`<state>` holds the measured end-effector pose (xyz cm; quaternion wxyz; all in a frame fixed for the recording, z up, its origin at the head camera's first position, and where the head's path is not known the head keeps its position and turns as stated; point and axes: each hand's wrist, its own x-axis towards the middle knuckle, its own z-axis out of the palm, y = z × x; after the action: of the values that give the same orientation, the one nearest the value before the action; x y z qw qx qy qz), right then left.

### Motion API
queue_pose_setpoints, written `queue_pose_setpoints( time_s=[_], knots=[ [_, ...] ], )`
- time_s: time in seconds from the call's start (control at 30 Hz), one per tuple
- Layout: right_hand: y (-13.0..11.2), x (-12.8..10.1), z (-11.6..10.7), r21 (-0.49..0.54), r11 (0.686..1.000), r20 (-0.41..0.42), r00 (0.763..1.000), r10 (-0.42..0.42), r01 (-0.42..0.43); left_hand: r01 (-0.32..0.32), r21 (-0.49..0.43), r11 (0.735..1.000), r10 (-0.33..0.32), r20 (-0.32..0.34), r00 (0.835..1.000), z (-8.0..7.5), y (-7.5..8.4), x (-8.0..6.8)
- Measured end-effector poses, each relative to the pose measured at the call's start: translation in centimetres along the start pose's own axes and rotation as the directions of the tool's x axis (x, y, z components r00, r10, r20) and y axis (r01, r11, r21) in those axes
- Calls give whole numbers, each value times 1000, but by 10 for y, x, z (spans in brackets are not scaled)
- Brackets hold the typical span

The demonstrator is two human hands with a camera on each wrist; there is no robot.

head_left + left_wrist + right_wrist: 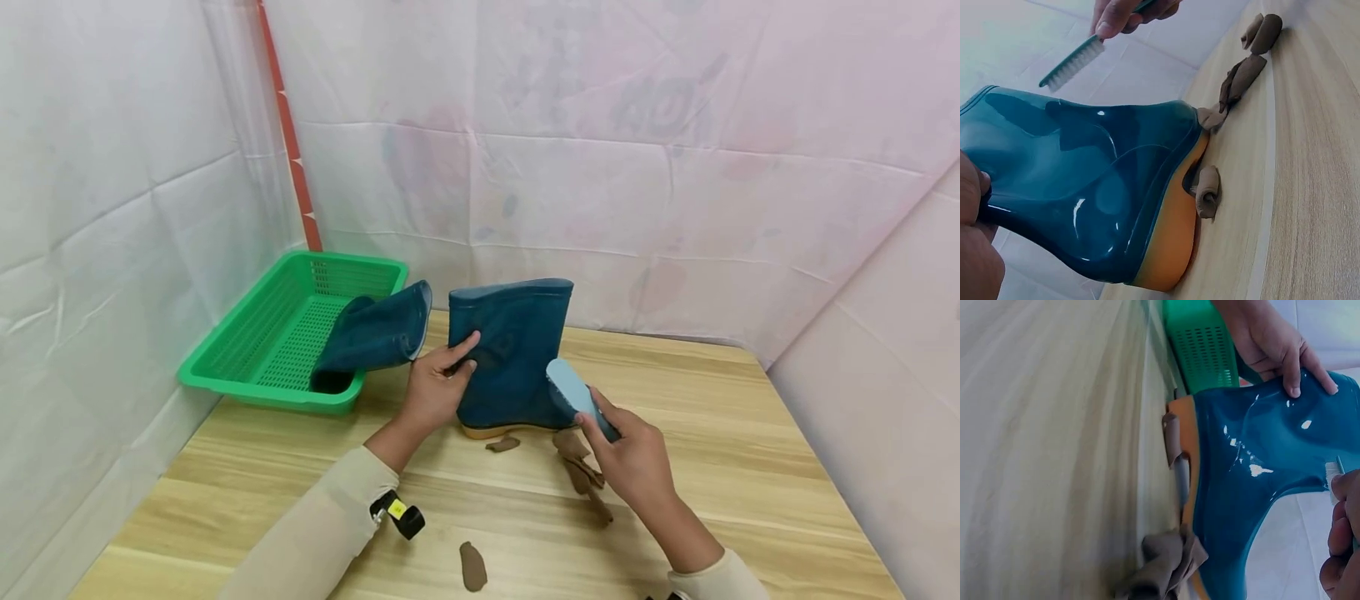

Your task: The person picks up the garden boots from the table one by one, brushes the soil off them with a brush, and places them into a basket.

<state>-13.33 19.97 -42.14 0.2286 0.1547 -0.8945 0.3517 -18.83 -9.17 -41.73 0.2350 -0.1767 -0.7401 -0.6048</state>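
On the wooden table (750,467), a teal rubber boot (517,350) stands upright on its tan sole, roughly at the centre of my reach. My left hand (435,392) steadies the boot at its shaft: the thumb lies across the near face of the shaft and the other fingers wrap around its left edge, so the grip is a partial curl closed on the boot wall. The right-wrist view confirms the fingertips pressed flat against the glossy surface.

My right hand (633,458) grips the handle of a light blue brush (573,392). The fingers are curled fully around the handle, and the thumb rests on top of it. The brush head points up and left, bristles facing the boot, just beside the boot's foot section near the ankle; I cannot tell whether the bristles touch the rubber.

Several brown clay-like scraps (577,458) lie on the table directly against and in front of the boot's sole, and one further brown piece (472,567) lies well apart, nearer to me.

A second teal boot (375,333) lies on its side in a green perforated basket (247,333), its shaft opening projecting over the basket's right rim toward the standing boot. The basket sits at the table's rear left corner against the white sheeting (675,167).
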Motion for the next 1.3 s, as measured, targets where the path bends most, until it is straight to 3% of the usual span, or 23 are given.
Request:
queue_pose_setpoints(
  time_s=[0.17, 0.37, 0.53, 0.67, 0.83, 0.97, 1.13, 1.3],
  knots=[
    [8, -7, -5, -6, 1000, 3, 1000, 18, -18, -32, 8, 999, 32, -4, 999, -1, 2, 1],
    [20, -19, -12, -43, 994, 36, 995, 98, -97, -82, -3, 997, 83, 11, 997, 0, 7, 2],
    [25, -25, -18, -65, 985, 69, 984, 164, -159, -134, 28, 991, 135, -10, 991, 0, 12, 4],
    [28, -28, -20, -67, 982, 89, 979, 184, -178, -138, 47, 989, 139, -26, 990, 0, 17, 6],
    [32, -31, -19, -67, 982, 101, 978, 185, -178, -140, 43, 989, 142, -50, 989, 0, 35, 9],
    [35, -33, -18, -80, 982, 100, 979, 178, -171, -196, 34, 980, 198, -53, 979, -2, 52, 14],
    [39, -34, -17, -85, 981, 92, 979, 184, -177, -260, 49, 965, 262, -59, 963, -2, 44, 21],
    [40, -35, -17, -88, 980, 95, 977, 189, -180, -233, 18, 972, 234, -49, 971, -6, 44, 29]
  ],
)
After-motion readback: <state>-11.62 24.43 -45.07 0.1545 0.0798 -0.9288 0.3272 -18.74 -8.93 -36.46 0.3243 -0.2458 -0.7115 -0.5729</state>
